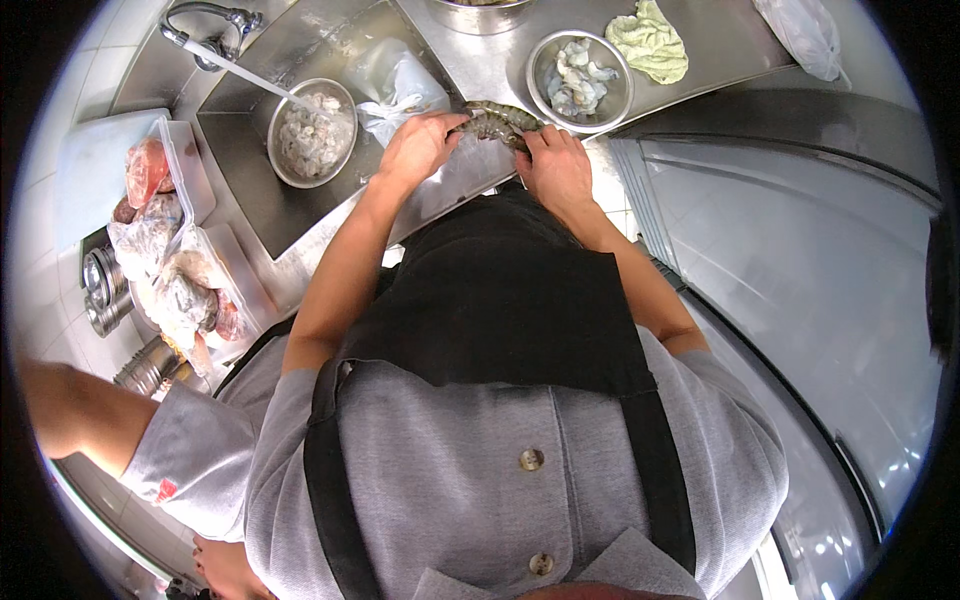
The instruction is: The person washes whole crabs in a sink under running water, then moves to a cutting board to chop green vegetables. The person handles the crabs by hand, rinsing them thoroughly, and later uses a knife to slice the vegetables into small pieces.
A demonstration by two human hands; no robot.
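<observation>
Between my two hands, over the steel counter edge, are raw unpeeled shrimp (pixel 495 125) with dark striped shells. My left hand (pixel 421 146) pinches them at their left end; my right hand (pixel 555 161) grips the right end. A steel bowl (pixel 534 84) of peeled shrimp (pixel 577 81) stands just beyond my right hand. In the sink, left of my left hand, water from the faucet (pixel 225 37) runs into a tilted steel bowl (pixel 279 166) of pale, wet pieces (pixel 315 142). A knotted white plastic bag (pixel 401 82) lies between that bowl and my left hand.
Plastic bins (pixel 196 169) with bagged food stand left of the sink. A green cloth (pixel 649 41), another steel bowl (pixel 484 19) and a white bag (pixel 806 34) are at the back. A large metal appliance (pixel 795 217) stands at right. A co-worker's arm (pixel 90 416) is close at lower left.
</observation>
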